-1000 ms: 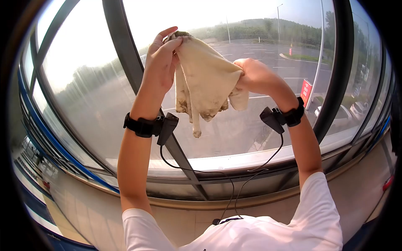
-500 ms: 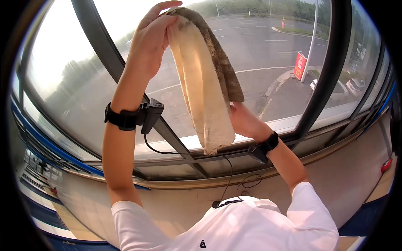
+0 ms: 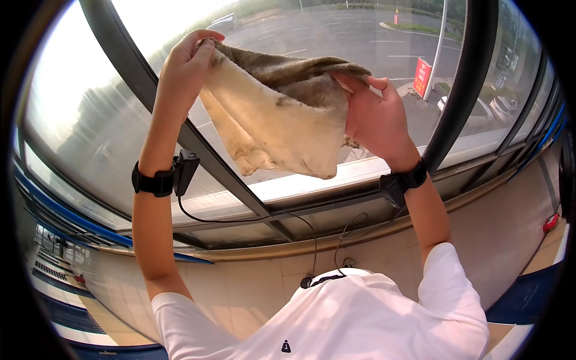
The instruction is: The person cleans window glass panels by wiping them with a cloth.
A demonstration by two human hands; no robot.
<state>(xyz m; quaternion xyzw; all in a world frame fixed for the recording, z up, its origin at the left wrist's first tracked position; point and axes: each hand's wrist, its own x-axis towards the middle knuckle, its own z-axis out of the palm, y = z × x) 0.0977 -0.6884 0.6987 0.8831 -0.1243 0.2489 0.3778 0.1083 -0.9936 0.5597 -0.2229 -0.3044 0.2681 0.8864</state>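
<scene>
I have the cloth (image 3: 273, 123) held up in front of the window (image 3: 228, 171), above its lower edge. The left hand (image 3: 183, 75) pinches a top corner between thumb and fingers. On the right hand (image 3: 382, 120) the thumb stands apart and the other fingers run behind the grey fold, so I cannot tell whether they grip. Outside, the red sign (image 3: 422, 76) bears pale writing too small for me to read; the shirt's dark mark (image 3: 286, 346) is equally unclear. The post (image 3: 471, 78) partly hides a white car (image 3: 479, 110).
</scene>
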